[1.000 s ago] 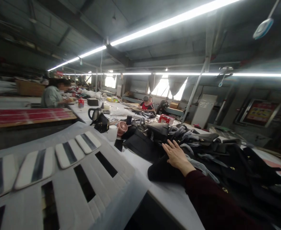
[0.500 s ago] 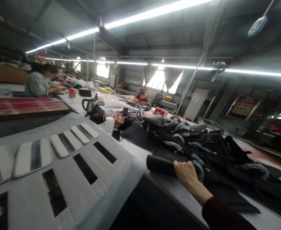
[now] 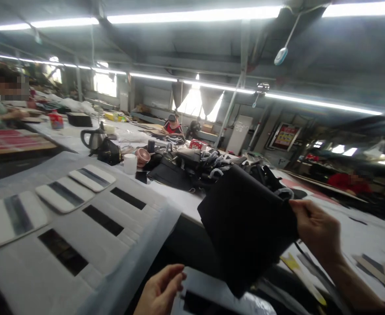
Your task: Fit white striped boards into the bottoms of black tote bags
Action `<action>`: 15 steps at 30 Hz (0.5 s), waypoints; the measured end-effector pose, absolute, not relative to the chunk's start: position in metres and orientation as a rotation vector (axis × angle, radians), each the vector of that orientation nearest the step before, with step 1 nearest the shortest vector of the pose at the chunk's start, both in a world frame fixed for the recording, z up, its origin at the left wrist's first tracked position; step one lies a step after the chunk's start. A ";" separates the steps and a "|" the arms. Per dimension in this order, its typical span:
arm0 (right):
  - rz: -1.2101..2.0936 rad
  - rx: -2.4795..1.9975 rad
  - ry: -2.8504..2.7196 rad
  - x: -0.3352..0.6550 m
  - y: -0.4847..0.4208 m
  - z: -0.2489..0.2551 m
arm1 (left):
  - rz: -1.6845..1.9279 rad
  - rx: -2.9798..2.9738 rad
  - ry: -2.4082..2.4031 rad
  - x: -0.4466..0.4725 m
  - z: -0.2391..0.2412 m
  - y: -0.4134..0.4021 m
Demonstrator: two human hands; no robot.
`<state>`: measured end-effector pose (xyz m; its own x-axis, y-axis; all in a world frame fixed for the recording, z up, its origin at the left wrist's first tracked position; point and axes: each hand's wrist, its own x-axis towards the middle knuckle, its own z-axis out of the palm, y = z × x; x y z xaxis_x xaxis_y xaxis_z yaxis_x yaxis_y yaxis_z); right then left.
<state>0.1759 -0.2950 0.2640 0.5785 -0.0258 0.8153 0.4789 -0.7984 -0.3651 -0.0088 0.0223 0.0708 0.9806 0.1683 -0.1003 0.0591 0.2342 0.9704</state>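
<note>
My right hand point(image 3: 317, 227) pinches the edge of a black bag point(image 3: 248, 223) and holds it up at a tilt above the table. Its broad, flat side faces me; part of a dark strap hangs by my wrist. Low in the picture my left hand point(image 3: 162, 288) has its fingers apart and loosely bent, with nothing visible in them. Close by it lies a pale item with a dark stripe point(image 3: 182, 284), partly behind the bag. More black bags point(image 3: 176, 173), some with wrapped handles, are piled behind the raised one.
Pale rounded pads with dark stripes point(image 3: 15, 218) lie on the white-covered table point(image 3: 57, 288) at left. Beyond stand a kettle point(image 3: 96, 139), a white cup point(image 3: 130, 164) and a small pink fan point(image 3: 143, 156). A yellow-and-white tool point(image 3: 304, 280) lies at right. Other people sit farther off.
The black bag has come up off the table in my right hand, which moved right. My left hand has come into view at the bottom. The view has turned right.
</note>
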 end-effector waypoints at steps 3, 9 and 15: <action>-1.300 -2.144 -0.142 0.117 -0.324 0.275 | -0.049 1.208 0.167 0.003 0.070 -0.017; -1.495 -1.919 0.075 0.015 -0.356 0.249 | -0.785 0.787 0.050 -0.028 0.054 -0.122; -1.247 -1.554 0.325 -0.049 -0.398 0.193 | -0.704 0.737 0.028 -0.037 0.080 -0.130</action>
<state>-0.0488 -0.3984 0.1929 0.4162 -0.7342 0.5364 0.3795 -0.3959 -0.8362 -0.0366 -0.1298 0.0800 0.7723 -0.5790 -0.2613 0.5980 0.5237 0.6068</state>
